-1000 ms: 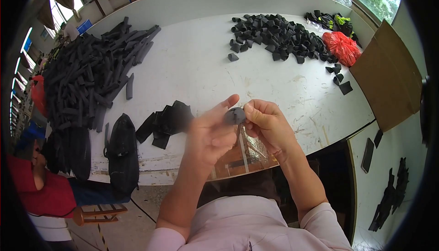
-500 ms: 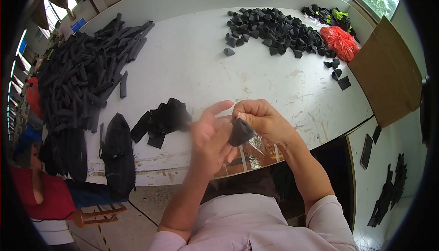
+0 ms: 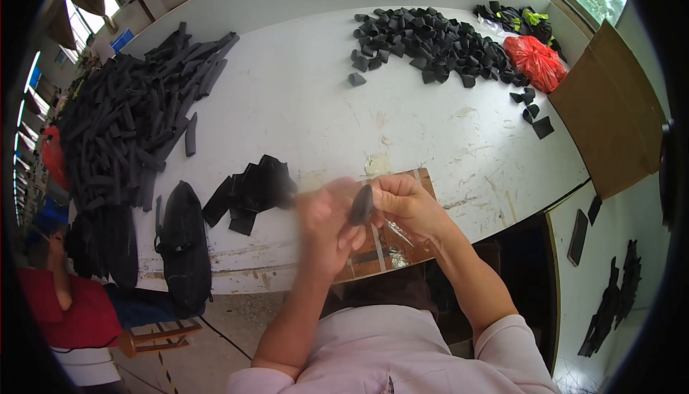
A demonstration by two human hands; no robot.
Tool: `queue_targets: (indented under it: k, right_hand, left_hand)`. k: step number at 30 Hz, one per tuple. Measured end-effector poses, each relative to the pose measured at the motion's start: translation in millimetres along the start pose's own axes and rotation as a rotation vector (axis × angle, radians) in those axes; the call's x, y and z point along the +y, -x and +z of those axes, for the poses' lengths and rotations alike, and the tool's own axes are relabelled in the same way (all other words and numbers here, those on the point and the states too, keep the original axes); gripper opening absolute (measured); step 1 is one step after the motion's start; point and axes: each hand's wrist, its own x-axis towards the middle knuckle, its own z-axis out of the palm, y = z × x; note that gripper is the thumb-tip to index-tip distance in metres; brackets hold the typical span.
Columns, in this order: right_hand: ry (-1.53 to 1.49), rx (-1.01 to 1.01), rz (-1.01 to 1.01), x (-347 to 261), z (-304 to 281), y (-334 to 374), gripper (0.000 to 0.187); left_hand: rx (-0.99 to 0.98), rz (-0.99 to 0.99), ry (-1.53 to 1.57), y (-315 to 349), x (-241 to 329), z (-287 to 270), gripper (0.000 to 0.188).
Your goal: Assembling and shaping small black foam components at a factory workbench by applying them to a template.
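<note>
The right hand (image 3: 405, 207) pinches a small black piece (image 3: 361, 204) in a closed grip at the table's (image 3: 301, 100) six o'clock edge. The blurred left hand (image 3: 326, 225) touches it; its grip cannot be read.

Matt black piece (image 3: 361, 204), cloth-like or rubbery; white worktop (image 3: 301, 100) smooth but scuffed; glossy red plastic bag (image 3: 535, 60); brown cardboard (image 3: 610, 118) matt.

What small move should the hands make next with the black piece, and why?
Probably steady the left hand: it is blurred, while the right hand pinches the small black piece over the table edge, so a firm two-hand grip likely helps.
</note>
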Motion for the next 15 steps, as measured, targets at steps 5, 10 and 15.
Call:
queue_targets:
  k: [5,10,15]
  right_hand:
    - [0.201,0.1,-0.017,-11.5,3.9,7.2,0.029]
    - [0.698,0.256,-0.37,-40.1,21.2,18.1,0.032]
    - [1.617,0.052,-0.462,-62.7,38.3,19.8,0.029]
  left_hand:
    - [-0.049,0.77,-1.3,0.7,22.1,21.6,0.021]
    - [-0.135,0.58,-0.869,4.9,31.4,32.2,0.01]
    - [0.001,0.481,-0.689,13.0,28.1,21.1,0.01]
